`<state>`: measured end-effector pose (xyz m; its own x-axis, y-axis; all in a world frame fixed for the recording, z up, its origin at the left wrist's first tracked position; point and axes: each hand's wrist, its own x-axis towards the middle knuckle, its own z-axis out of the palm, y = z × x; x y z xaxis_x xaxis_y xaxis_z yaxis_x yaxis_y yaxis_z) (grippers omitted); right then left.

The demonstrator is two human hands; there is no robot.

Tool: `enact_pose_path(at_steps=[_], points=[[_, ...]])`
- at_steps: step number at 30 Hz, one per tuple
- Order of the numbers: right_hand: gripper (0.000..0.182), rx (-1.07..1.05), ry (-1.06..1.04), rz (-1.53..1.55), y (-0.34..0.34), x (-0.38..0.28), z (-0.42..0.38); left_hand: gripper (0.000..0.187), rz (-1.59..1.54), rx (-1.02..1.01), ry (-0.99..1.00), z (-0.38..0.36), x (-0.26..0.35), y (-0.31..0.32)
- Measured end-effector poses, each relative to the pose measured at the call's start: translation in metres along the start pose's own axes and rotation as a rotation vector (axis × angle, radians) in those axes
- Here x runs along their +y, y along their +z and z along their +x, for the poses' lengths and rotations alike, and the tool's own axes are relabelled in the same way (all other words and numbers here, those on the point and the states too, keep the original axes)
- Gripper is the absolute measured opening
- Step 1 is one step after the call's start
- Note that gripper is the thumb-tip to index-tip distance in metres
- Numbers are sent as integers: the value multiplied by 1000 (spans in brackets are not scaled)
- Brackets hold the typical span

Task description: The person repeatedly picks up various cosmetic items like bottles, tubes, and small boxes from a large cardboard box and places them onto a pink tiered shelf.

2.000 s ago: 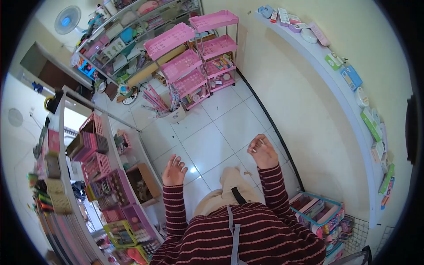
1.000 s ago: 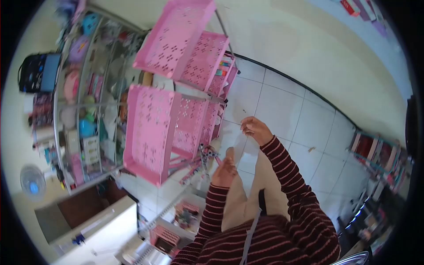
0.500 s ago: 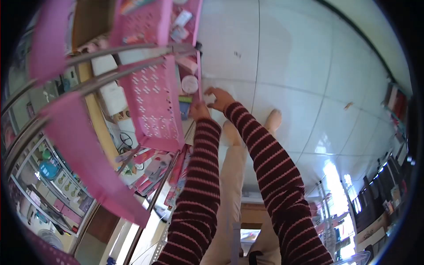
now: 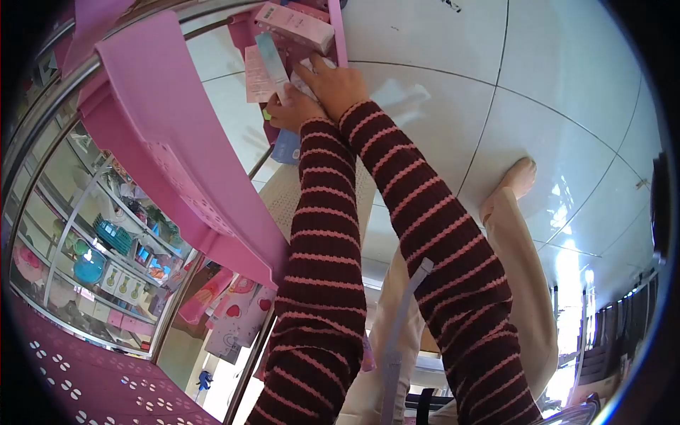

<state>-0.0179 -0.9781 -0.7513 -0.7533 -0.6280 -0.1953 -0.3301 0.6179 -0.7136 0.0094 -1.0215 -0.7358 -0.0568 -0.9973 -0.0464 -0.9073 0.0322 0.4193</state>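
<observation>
My left hand (image 4: pixel 294 108) is closed, with its fingers curled at the lower end of a slim pale teal box (image 4: pixel 271 58); what they hold is hidden. Beside it, my right hand (image 4: pixel 336 86) curls its fingers round a white item (image 4: pixel 301 81) in a pink bin (image 4: pixel 341 35). A pale pink box (image 4: pixel 259 74) with small print stands left of the teal one. Another pink box (image 4: pixel 296 27) lies above both hands. Below my left hand is a blue item (image 4: pixel 285 147).
A large pink perforated basket (image 4: pixel 191 163) hangs on metal rails (image 4: pixel 53 88) at the left. Beyond it stands a glass cabinet (image 4: pixel 67 234) with a teal basket (image 4: pixel 113 234). White floor tiles (image 4: pixel 439 106) and a bare foot (image 4: pixel 520 177) show at right.
The view has shifted closer to the bin. Both hands have moved from its side edge to the items inside, and the fingers of my right hand have closed round the white item.
</observation>
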Motion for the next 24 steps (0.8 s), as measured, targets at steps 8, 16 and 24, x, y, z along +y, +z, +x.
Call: enact_pose_path(at_steps=[8, 16, 24], points=[[28, -139, 60, 45, -57, -25, -37, 42, -428, -247, -311, -43, 39, -56], [69, 51, 281, 115, -325, -23, -178, 23, -779, -1138, -410, -203, 129, -224], [79, 576, 369, 1069, -630, -108, -374, 27, -785, -2222, -228, -342, 322, -437]])
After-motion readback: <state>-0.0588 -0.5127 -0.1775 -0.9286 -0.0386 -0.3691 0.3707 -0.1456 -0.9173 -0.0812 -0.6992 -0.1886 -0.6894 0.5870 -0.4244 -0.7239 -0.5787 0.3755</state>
